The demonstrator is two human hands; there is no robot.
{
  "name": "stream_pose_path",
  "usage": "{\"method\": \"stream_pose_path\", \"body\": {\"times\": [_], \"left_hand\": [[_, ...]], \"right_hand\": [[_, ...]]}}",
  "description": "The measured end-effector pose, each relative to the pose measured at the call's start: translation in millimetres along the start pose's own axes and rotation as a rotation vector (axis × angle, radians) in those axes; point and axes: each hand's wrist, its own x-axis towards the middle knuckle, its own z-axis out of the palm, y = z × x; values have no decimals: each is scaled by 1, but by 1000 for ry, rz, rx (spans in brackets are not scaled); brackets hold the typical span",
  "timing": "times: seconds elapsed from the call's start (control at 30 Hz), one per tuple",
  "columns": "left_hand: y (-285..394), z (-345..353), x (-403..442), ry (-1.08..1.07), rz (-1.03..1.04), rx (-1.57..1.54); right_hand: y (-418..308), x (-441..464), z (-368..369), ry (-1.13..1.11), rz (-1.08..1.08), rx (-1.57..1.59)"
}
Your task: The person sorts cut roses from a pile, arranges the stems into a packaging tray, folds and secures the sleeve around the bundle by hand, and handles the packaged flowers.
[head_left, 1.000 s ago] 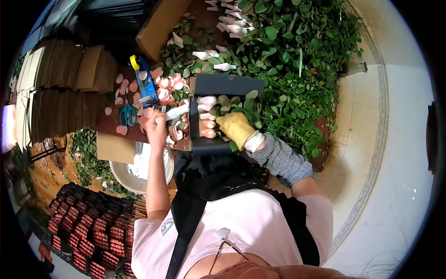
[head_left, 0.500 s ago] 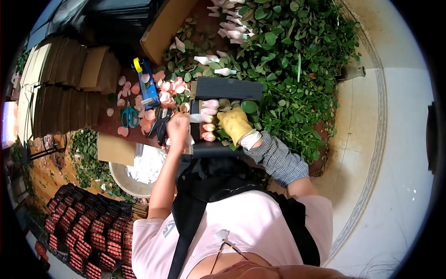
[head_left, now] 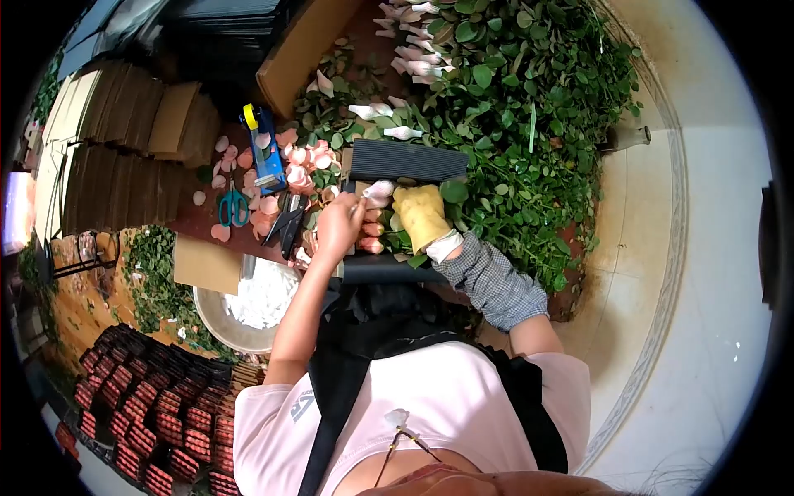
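My bare left hand [head_left: 339, 225] reaches over a line of roses, its fingers pinched on a pale foam net sleeve [head_left: 378, 192] around a rose head. Just below are several uncovered orange-pink rose heads [head_left: 372, 230]. My right hand [head_left: 422, 217], in a yellow glove, lies curled to the right of the flower heads; leaves show around it, and what its fingers hold is hidden. Behind both hands lies a black corrugated sheet [head_left: 408, 159]. Left of my left hand are black-handled pliers or cutters [head_left: 288, 223] among loose pink petals [head_left: 298, 178].
Teal scissors [head_left: 234, 207] and a blue tape dispenser [head_left: 268, 161] lie on the left. A basin [head_left: 248, 337] holds white sleeves. Leafy rose stems [head_left: 529, 157] heap on the right, with sleeved roses [head_left: 418, 58] at the back. Cardboard stacks [head_left: 107, 186] stand far left.
My left hand has moved right and slightly up, towards the sleeved rose. The white sleeve stretched from it has left its place, and more orange-pink heads show. My gloved hand has barely shifted.
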Motion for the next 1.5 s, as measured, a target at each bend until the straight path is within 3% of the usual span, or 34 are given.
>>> {"method": "stream_pose_path", "body": {"times": [0.03, 0.13, 0.17, 0.2, 0.27, 0.3, 0.33, 0.4, 0.47, 0.6, 0.67, 0.73, 0.83, 0.87, 1.0, 1.07, 1.13, 1.27, 1.33, 1.37, 1.5], "left_hand": [[-6, 1, -4, 116, -36, -104], [-18, -36, -6, 423, -210, -343], [-14, -62, -6, 426, -168, -289], [-21, -69, -5, 409, -50, -302], [-23, -61, -10, 131, -91, -533], [-22, -60, -10, -171, -231, -454], [-14, -54, -8, -168, -229, -455], [12, -29, 1, -279, -151, -102], [51, -25, 12, -153, -219, 185], [33, -15, 5, -16, -54, 58], [17, -26, -10, 167, -137, -41], [15, -80, -36, 206, -367, -70], [-25, -133, -98, -138, -507, 424], [-63, -133, -121, -259, -691, 507], [-107, -138, -161, -79, -610, 757], [-85, -121, -124, -101, -635, 248], [-66, -80, -91, 1, -490, -152], [-26, -20, -27, 104, -207, -276], [-11, -15, 1, -25, -140, -101], [0, -17, 8, -140, -203, -157], [1, -8, 18, -219, -214, -22]], "right_hand": [[3, 0, 4, 84, 26, 11], [1, -1, 6, 51, 44, -43], [5, -3, 8, 83, 32, 57], [11, -4, 7, 108, -15, 130], [13, -6, 10, 70, 3, 179], [11, -5, 8, 72, -2, 178], [7, -6, 3, 17, 1, 138], [4, -4, 10, -57, 37, 53], [3, -2, 14, -99, 106, 45], [16, -1, 16, -7, 179, 138], [19, 0, 23, 2, 237, 274], [16, -1, 13, 32, 193, 248], [22, -4, 8, 79, 82, 250], [24, -6, 8, 90, 19, 287], [17, -6, -3, 51, -26, 276], [13, -4, 1, 56, -39, 244], [10, -3, 2, 5, -4, 185], [7, -3, 0, 51, -13, 175], [6, -4, 3, 36, 15, 163], [6, -5, 3, 67, -8, 157], [5, -5, 4, 49, 13, 132]]}}
